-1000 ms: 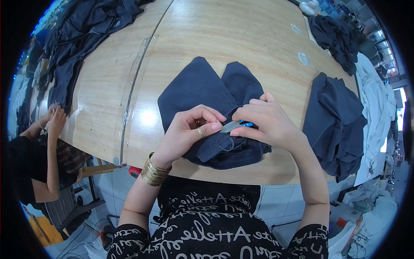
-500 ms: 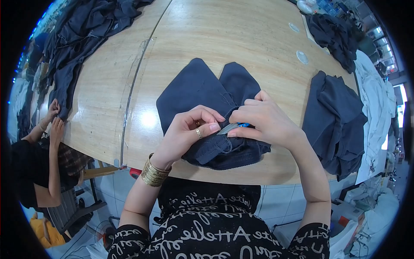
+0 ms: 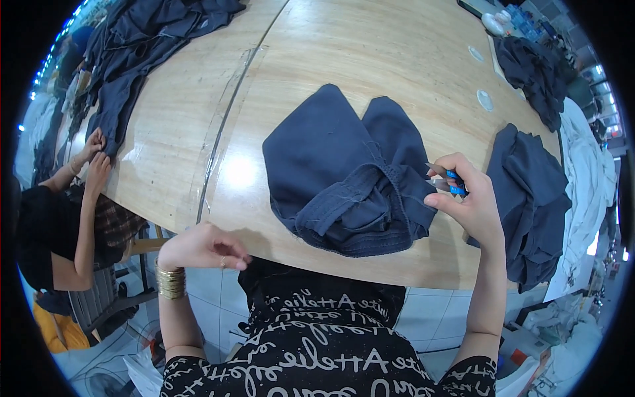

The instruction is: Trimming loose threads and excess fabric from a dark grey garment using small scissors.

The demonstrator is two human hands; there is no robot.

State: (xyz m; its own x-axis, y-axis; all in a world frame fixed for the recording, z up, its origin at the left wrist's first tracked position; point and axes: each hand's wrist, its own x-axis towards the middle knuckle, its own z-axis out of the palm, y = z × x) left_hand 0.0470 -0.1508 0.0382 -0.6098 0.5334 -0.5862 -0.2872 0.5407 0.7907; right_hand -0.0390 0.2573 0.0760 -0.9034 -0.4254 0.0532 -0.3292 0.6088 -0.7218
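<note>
A dark navy pair of trousers lies bunched on the table, its gathered waistband nearest me and loose threads across the fabric. Thread snips with blue on the handle are gripped in my right hand, at the garment's right edge. Their blades stand apart and point left. My left hand, with a ring and gold bangles at the wrist, hovers by the table's front edge, away from the fabric. Its thumb and fingers are curled together; whatever is between them is too small to see.
Dark garments are piled on the right and at the far left. A seated person's hands work on dark cloth at the left. A seam crosses the wooden table. White cloth hangs beyond the right pile.
My left hand has let go of the trousers and moved left and toward me. My right hand has drawn the snips off the waistband area to the right. The view has shifted slightly.
</note>
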